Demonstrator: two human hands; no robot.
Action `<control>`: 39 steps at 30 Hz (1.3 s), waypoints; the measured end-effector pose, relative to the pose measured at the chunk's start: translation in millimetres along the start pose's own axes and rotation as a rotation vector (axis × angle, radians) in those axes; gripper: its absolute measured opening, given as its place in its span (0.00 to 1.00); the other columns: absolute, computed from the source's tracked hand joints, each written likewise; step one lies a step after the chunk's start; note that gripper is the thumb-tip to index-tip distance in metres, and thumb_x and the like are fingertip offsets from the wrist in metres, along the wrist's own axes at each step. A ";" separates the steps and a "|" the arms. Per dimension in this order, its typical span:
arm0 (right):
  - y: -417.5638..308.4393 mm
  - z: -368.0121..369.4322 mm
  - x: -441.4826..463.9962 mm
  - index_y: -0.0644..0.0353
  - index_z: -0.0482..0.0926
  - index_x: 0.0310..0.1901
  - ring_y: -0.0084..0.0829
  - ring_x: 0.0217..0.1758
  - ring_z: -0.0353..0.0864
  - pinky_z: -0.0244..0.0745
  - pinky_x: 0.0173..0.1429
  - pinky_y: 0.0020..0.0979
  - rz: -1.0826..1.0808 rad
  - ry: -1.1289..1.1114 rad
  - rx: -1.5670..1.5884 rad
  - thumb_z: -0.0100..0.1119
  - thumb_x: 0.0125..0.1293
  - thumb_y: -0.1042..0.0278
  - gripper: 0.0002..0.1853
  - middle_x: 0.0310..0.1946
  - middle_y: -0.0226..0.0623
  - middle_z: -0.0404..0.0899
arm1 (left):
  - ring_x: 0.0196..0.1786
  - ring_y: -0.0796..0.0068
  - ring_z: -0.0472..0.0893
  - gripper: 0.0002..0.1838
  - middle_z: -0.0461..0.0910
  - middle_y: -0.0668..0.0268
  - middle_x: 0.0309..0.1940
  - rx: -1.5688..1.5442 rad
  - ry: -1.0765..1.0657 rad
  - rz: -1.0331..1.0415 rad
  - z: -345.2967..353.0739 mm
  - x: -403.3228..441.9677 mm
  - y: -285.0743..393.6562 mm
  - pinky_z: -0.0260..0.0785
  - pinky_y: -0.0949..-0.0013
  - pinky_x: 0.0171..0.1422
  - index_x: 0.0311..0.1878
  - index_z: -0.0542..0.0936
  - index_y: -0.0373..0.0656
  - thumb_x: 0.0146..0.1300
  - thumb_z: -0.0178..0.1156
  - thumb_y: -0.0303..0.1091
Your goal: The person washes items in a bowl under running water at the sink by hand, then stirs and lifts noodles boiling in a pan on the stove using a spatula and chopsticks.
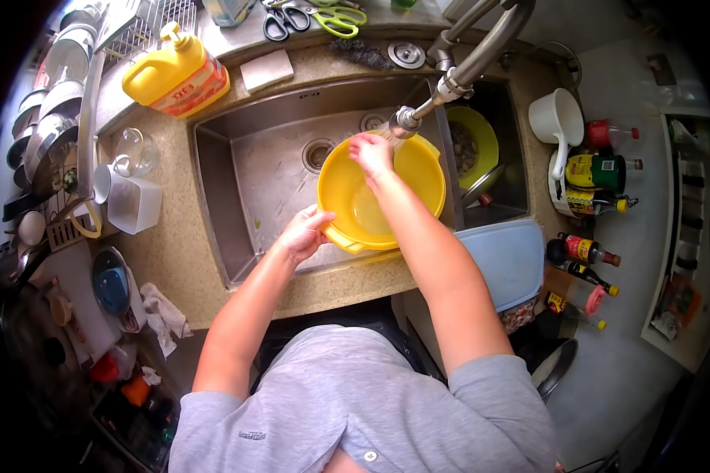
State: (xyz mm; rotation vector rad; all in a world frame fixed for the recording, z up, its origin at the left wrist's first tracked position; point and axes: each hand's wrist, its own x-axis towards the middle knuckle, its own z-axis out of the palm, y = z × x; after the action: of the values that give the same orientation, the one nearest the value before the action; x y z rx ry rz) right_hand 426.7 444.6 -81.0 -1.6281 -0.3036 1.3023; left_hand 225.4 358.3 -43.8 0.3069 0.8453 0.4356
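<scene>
A yellow basin (pixel 414 177) is held over the right part of the steel sink (pixel 272 169), beneath the faucet (pixel 406 120). My left hand (pixel 306 234) grips the basin's rim at its lower left, the thumb on top of the edge. My right hand (pixel 371 153) is over the basin's upper part, close to the faucet's mouth, with its fingers bent together; what they hold, if anything, is hidden. Some clear water seems to lie in the basin's bottom.
Beside the sink's left end stands a yellow jug (pixel 177 79). Right of the main sink, a smaller basin holds a yellow-green bowl (pixel 485 138). A light blue board (pixel 501 260), a white dipper (pixel 556 118) and several bottles are at the right. Scissors (pixel 335 20) lie behind the sink.
</scene>
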 end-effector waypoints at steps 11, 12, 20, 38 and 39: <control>22.8 -12.6 -50.1 0.62 0.86 0.41 0.29 0.40 0.84 0.79 0.50 0.32 -0.083 -0.780 -0.898 0.61 0.66 0.66 0.09 0.34 0.38 0.87 | 0.47 0.70 0.85 0.16 0.84 0.64 0.48 0.098 -0.003 0.091 -16.8 6.9 7.4 0.81 0.60 0.53 0.57 0.77 0.41 0.68 0.63 0.32; 14.7 -16.9 -57.7 0.62 0.86 0.40 0.33 0.41 0.85 0.80 0.51 0.34 -0.025 -0.844 -1.023 0.60 0.65 0.66 0.10 0.34 0.41 0.87 | 0.48 0.71 0.85 0.17 0.84 0.66 0.47 0.129 0.018 0.147 -18.7 6.9 10.6 0.81 0.61 0.53 0.57 0.77 0.42 0.67 0.64 0.32; 13.9 -88.6 -32.7 0.63 0.87 0.43 0.42 0.43 0.87 0.80 0.52 0.36 -0.353 -0.041 -0.838 0.63 0.63 0.66 0.11 0.37 0.46 0.87 | 0.46 0.57 0.84 0.12 0.57 0.42 0.73 1.557 0.373 0.816 -21.3 -48.7 53.1 0.79 0.64 0.51 0.33 0.74 0.34 0.59 0.70 0.27; -84.7 -102.5 -46.0 0.63 0.85 0.35 0.55 0.42 0.85 0.80 0.51 0.46 -0.560 0.195 -0.991 0.62 0.58 0.71 0.06 0.34 0.56 0.84 | 0.40 0.72 0.82 0.09 0.80 0.64 0.37 0.512 0.596 0.335 -52.7 -38.2 38.9 0.76 0.69 0.43 0.36 0.74 0.43 0.67 0.65 0.31; -112.4 -101.5 -19.7 0.63 0.85 0.35 0.55 0.42 0.85 0.81 0.50 0.45 -0.650 0.302 -0.875 0.62 0.59 0.69 0.07 0.34 0.56 0.84 | 0.40 0.71 0.82 0.09 0.80 0.63 0.38 0.354 0.567 0.291 -63.6 -15.1 20.8 0.78 0.67 0.45 0.38 0.74 0.42 0.67 0.65 0.31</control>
State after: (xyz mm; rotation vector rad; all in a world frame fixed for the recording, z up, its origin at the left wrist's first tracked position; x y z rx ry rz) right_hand 545.7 431.0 13.9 -2.1272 -1.2188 0.4020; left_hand 162.3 374.7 -65.0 0.6564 1.4462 0.6596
